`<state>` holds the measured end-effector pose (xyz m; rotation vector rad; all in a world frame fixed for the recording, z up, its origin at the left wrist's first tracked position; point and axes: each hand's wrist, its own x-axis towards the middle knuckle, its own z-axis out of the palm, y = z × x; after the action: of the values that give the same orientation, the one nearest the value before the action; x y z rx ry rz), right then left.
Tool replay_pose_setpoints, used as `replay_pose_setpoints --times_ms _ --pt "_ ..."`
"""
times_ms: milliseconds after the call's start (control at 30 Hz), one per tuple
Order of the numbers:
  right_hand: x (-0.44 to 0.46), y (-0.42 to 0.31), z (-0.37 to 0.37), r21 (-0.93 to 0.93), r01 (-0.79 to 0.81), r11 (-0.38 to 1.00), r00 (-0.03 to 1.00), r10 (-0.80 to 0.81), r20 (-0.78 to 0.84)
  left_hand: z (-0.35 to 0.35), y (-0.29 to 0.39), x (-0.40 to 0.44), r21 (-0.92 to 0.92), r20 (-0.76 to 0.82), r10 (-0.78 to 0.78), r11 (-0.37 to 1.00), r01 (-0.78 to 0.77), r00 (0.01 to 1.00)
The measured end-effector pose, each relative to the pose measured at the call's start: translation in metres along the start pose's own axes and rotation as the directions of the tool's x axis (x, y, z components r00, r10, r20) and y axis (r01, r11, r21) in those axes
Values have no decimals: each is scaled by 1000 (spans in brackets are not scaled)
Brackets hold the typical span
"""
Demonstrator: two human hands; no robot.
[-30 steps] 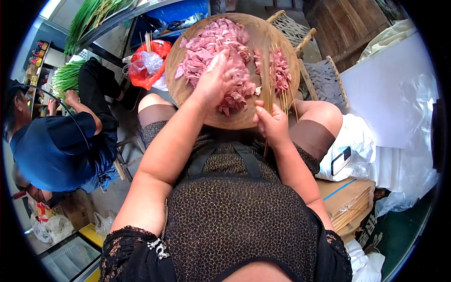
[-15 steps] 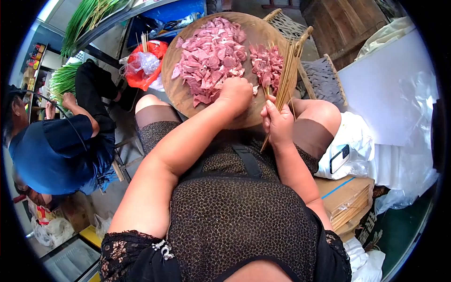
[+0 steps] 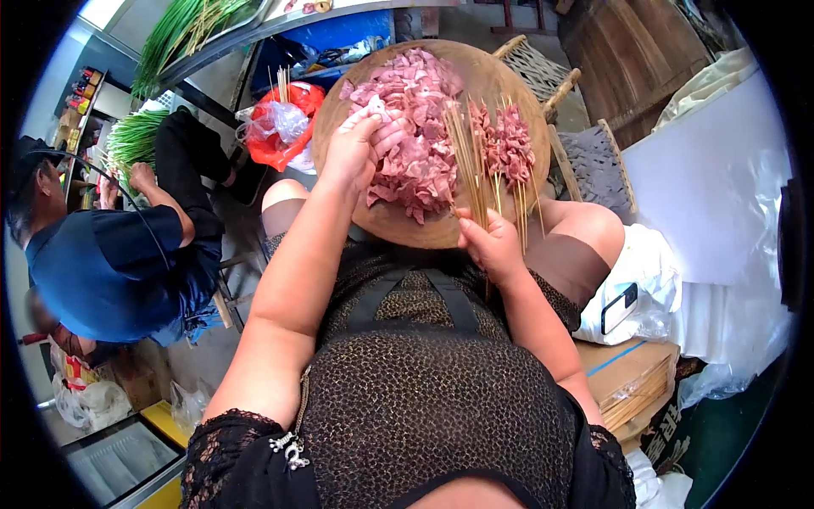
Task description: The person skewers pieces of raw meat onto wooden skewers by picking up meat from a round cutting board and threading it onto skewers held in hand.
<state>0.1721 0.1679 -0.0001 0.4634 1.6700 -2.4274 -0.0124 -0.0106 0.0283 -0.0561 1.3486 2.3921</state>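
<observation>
A round wooden board [image 3: 381, 216] lies across my knees with a large heap of pink sliced meat [image 3: 415, 161] on it. My left hand [image 3: 358, 146], at the heap's left side, pinches a pale piece of meat [image 3: 377, 108] between thumb and fingers. A bundle of thin wooden skewers [image 3: 471, 165] is held in my right hand [image 3: 494, 244] at the board's near edge, the sticks pointing away from me. Right of the bundle, several skewers loaded with meat [image 3: 513, 148] lie side by side, their bare ends over the near edge.
A person [image 3: 102, 254] in dark blue sits at the left by green stalks [image 3: 136, 136]. A red bag [image 3: 275, 127] with skewers stands left of the board. Woven stools [image 3: 593, 161] are at the right; a phone [image 3: 619, 308] rests on white plastic above a cardboard box [image 3: 627, 373].
My left hand has risen from the heap's near edge to its left side, now with a pale piece. The skewer bundle in my right hand has swung left, away from the loaded skewers.
</observation>
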Motion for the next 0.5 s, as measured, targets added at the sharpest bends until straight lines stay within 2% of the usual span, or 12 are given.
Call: replay_pose_setpoints --times_ms 267,433,500 --pt "-4 -1 4 -35 -41 999 999 40 -12 -1 1 -2 -112 -3 16 994 -16 1000" --pt "-3 5 2 -61 -6 998 1000 7 15 -6 1 -1 -85 -3 20 996 -20 1000" --pt "-4 4 2 -54 -44 998 999 45 10 -4 3 -3 -73 3 16 997 -16 1000"
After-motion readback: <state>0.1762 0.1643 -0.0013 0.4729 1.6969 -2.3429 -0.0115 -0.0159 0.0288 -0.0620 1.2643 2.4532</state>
